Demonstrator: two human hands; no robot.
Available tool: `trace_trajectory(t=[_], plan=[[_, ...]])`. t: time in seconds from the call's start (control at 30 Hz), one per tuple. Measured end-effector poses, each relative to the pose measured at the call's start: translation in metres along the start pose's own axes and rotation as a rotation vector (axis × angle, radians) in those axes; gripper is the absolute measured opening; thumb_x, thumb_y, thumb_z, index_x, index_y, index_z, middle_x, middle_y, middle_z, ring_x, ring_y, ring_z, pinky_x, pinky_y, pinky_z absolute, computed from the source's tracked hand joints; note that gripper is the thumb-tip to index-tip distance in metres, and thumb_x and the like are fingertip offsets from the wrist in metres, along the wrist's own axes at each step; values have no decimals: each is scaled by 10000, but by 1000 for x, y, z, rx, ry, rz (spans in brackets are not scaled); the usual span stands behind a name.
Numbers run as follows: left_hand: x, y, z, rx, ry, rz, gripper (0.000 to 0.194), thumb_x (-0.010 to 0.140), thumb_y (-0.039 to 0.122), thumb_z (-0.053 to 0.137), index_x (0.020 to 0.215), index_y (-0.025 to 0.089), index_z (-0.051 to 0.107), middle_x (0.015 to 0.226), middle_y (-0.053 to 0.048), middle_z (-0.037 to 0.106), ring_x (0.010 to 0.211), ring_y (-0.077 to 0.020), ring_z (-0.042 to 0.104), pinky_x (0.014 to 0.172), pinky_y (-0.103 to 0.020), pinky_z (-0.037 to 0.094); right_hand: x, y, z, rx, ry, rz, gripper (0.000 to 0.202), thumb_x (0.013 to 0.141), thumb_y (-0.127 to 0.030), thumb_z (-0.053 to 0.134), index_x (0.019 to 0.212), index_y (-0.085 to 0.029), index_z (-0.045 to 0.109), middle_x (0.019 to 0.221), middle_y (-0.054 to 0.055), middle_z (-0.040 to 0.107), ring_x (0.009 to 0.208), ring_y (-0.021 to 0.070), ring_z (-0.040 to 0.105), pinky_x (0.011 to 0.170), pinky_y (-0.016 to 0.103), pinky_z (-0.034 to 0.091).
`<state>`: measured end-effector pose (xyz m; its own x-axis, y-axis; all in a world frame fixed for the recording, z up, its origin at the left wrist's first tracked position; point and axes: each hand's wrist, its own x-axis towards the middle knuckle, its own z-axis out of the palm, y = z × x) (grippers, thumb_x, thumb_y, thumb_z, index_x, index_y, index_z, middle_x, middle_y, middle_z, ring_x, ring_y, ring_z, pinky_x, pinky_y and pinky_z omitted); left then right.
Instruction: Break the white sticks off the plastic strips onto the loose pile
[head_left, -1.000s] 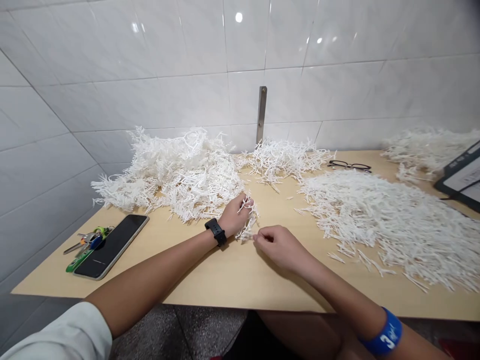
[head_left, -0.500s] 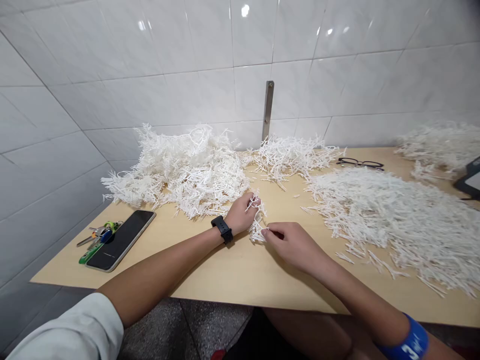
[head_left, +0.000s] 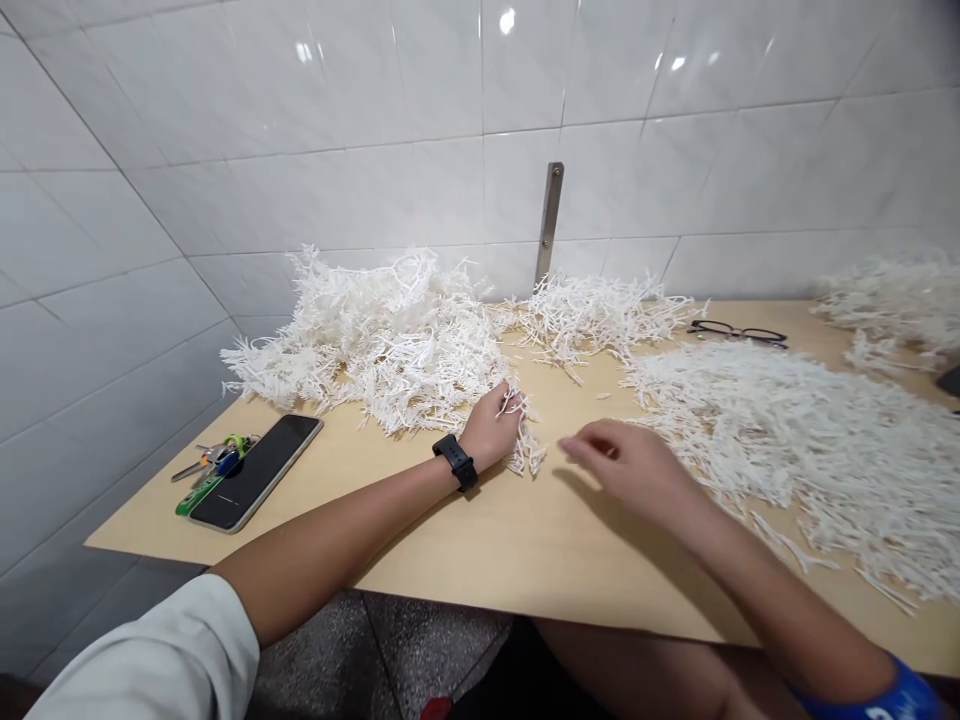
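Note:
My left hand [head_left: 487,432], with a black watch at the wrist, is closed around a small bunch of white branching plastic-like strands [head_left: 527,452] just above the table. Some strand tips stick out past its fingers. To the right, my right hand [head_left: 630,465] hovers apart from the bunch, thumb and fingers pinched together; whether anything is between them I cannot make out. A tall tangled heap of white strands [head_left: 405,345] lies behind my left hand. Beyond my right hand spreads a wide, flatter pile of white strands [head_left: 810,430].
On the wooden table [head_left: 450,560], a phone [head_left: 259,472] and keys [head_left: 214,460] lie at left. A smaller strand pile [head_left: 600,315] sits below a metal bar [head_left: 549,220] on the tiled wall. Glasses [head_left: 739,332], another strand pile [head_left: 892,300] and a dark object [head_left: 949,380] are at right.
My right hand has pulled away rightward from the bunch it was touching. My left hand keeps its hold on the strands. The whole view has shifted slightly.

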<state>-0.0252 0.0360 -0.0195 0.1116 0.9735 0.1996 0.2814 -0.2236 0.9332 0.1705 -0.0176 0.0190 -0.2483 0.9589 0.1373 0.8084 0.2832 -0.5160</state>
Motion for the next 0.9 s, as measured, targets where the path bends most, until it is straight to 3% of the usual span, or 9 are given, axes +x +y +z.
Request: trace_trajectory(t=[0.1,0.23,0.4,0.67,0.77,0.9], plan=[[-4,6,1,-22,-2,-19,177,874,206,486,714,181,412,641,34,457,597,-97,410,591,-232,346,1,-25,27,29,-72,-49,352,864,-542,544,752,-212,592,750,41,646,647,182,545,566,281,328],[-3,5,-1,9,-28,24,195,888,223,479,712,181,405,649,36,447,616,-98,402,606,-234,334,4,-33,39,5,-34,-76,297,920,-376,469,680,-203,495,699,29,603,626,158,501,568,278,279],[1,-3,-3,131,-18,116,232,912,259,463,707,187,382,650,32,423,634,-111,391,605,-245,308,-3,-29,29,41,-131,-78,414,936,-374,408,562,-197,401,544,-1,511,534,136,446,548,290,241],[-3,-1,4,249,-74,189,233,904,216,461,697,193,357,655,26,451,613,-114,393,594,-255,299,-19,-22,12,-19,-154,-152,439,942,-406,402,554,-200,387,527,-7,488,517,134,437,543,290,250],[-1,-3,3,245,-92,183,221,894,196,483,704,192,370,664,27,468,617,-113,410,589,-256,294,-24,-22,6,-7,-108,-201,454,947,-415,401,545,-205,393,525,-4,494,511,138,456,543,285,285],[11,-10,-6,265,38,72,264,924,240,470,693,195,349,641,35,422,610,-115,391,588,-262,271,-30,-15,-11,70,82,-202,455,952,-431,403,556,-216,461,543,6,534,521,151,510,549,280,356]])
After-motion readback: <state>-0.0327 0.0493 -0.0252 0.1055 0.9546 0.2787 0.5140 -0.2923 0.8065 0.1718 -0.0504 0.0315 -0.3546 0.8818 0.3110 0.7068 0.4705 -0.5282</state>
